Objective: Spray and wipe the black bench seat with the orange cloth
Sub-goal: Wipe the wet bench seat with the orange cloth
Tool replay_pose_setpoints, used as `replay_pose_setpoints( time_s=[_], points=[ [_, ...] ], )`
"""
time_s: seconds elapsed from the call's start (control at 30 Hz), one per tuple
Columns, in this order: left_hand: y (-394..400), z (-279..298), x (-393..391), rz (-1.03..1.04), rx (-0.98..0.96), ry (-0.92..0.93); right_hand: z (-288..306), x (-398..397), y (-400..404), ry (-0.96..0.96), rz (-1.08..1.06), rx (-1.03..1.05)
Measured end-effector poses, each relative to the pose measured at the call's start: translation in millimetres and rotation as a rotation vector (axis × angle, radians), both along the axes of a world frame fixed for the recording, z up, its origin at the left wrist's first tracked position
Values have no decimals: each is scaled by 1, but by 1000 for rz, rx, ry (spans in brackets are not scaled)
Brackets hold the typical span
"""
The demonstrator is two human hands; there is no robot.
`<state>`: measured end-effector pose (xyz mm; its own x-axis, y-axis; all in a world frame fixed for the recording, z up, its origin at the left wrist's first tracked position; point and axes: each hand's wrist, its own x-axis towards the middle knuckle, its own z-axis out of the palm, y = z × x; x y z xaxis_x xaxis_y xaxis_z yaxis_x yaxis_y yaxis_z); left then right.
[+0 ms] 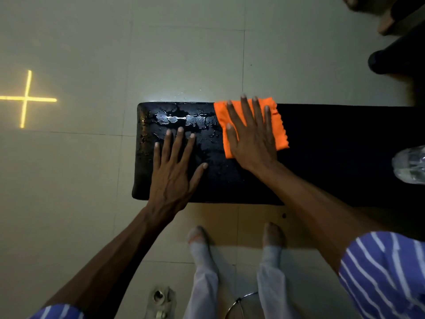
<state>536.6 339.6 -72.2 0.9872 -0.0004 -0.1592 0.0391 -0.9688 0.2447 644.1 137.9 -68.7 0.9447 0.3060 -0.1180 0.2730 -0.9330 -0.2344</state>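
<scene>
Overhead view of a person standing at the long side of a black bench seat (322,153), both arms reaching forward over it. The orange cloth (278,125), folded to a rough square, lies flat on the seat near the far edge, about midway along the visible length. The right hand (250,139) presses down on it with fingers straight and spread; the grip is wide and flat, a palm press with nothing pinched or curled round. The left hand (174,166) rests open on the bare seat just left of the cloth, fingers also straight and fanned, apparently bracing. Between the left fingertips and the far edge the upholstery carries beaded spray liquid (181,119), which catches the light; the seat to the right of the cloth looks matt and dry. A clear bottle (410,164), probably the sprayer, shows at the right edge of frame on the seat. Judged handling: the cloth is light, limp and absorbent, so it is likely to bunch or fold over if pushed from one corner; a flat palm centred on it, as here, should spread the pressure best. The wet, smooth covering is probably slippery, so the bracing hand may slide. The padded seat should yield slightly under load but seems heavy enough to stay put on the tiled floor (80,169).
</scene>
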Motion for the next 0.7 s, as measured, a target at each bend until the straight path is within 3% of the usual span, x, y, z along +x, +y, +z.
replay_pose_setpoints(
  time_s=[0.1,0.3,0.5,0.63,0.7],
  points=[
    [-1,5,-2,31,-25,-3,3,-1,-33,27,179,-42],
    [13,3,-7,53,-21,-5,-5,29,33,46,-211,9],
    [17,9,-19,132,-63,-28,1,-14,16,50,249,-14],
    [28,4,-26,166,-109,-45,2,35,51,124,12,-19],
    [32,2,-29,187,-110,-46,6,38,90,139,-6,16]
  ],
)
